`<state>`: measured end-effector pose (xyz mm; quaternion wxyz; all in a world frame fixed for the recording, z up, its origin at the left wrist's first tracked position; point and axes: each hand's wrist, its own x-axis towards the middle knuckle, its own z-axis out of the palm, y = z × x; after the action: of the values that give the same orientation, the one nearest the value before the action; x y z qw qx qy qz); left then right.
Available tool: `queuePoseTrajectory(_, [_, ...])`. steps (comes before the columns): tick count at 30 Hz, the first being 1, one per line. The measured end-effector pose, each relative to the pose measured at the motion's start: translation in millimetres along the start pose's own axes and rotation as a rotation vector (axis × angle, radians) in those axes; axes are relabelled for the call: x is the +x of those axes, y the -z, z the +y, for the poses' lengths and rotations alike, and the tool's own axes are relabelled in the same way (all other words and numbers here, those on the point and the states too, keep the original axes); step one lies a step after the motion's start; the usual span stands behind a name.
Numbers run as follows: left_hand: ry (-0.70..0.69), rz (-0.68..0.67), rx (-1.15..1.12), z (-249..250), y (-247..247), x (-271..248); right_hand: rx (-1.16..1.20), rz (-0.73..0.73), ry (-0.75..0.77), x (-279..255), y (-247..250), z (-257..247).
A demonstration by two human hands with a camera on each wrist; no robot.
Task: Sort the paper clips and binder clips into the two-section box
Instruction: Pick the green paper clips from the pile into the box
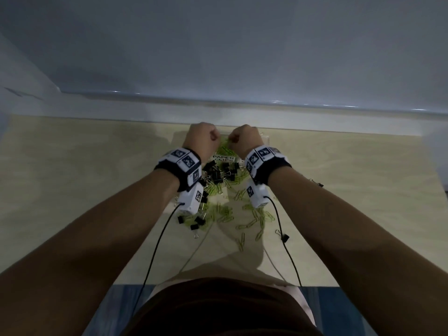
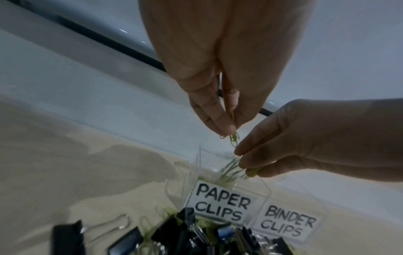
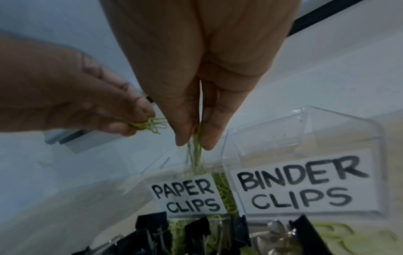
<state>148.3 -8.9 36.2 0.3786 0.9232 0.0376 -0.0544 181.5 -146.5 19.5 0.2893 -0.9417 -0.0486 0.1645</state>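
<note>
I read two labels on the clear box (image 3: 305, 131): "PAPER CLIPS" (image 3: 185, 196) on the left section, "BINDER CLIPS" (image 3: 301, 186) on the right. My left hand (image 2: 218, 69) pinches green paper clips (image 2: 233, 138), apparently hanging long axis down. My right hand (image 3: 202, 69) pinches a bunch (image 3: 195, 151) hanging vertically over the left section. Black binder clips (image 1: 215, 173) lie just before the box.
</note>
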Motion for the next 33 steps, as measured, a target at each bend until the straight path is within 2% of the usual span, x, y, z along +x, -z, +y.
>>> queuePoseTrajectory(2, [-0.007, -0.004, 0.064, 2, -4, 14, -0.025, -0.020, -0.009, 2, -2, 2])
queuePoseTrajectory(6, [-0.030, -0.096, 0.151, 1, -21, 17, 0.041, 0.046, 0.005, -26, 7, 27])
queuePoseTrajectory(10, [-0.203, -0.142, 0.265, -8, -33, -15, -0.097, -0.115, -0.045, -69, 10, 75])
queuePoseTrajectory(13, [-0.252, -0.344, 0.290, -23, -40, -52, -0.124, -0.206, -0.130, -99, 3, 104])
queuePoseTrajectory(15, [-0.240, -0.517, 0.301, -35, -47, -78, -0.129, -0.192, -0.157, -118, -2, 118])
queuePoseTrajectory(17, [-0.229, -0.608, 0.381, -45, -56, -97, -0.145, -0.156, -0.191, -134, -8, 127])
queuePoseTrajectory(20, [-0.202, -0.616, 0.443, -52, -70, -110, -0.170, -0.131, -0.260, -151, -20, 129])
queuePoseTrajectory(22, [-0.187, -0.589, 0.418, -51, -78, -112, -0.180, -0.146, -0.244, -155, -30, 120])
queuePoseTrajectory(28, [-0.150, -0.523, 0.348, -41, -90, -110, -0.109, -0.182, -0.080, -149, -60, 84])
queuePoseTrajectory(33, [-0.240, -0.523, 0.412, -35, -89, -106, -0.102, -0.177, 0.040, -141, -61, 76])
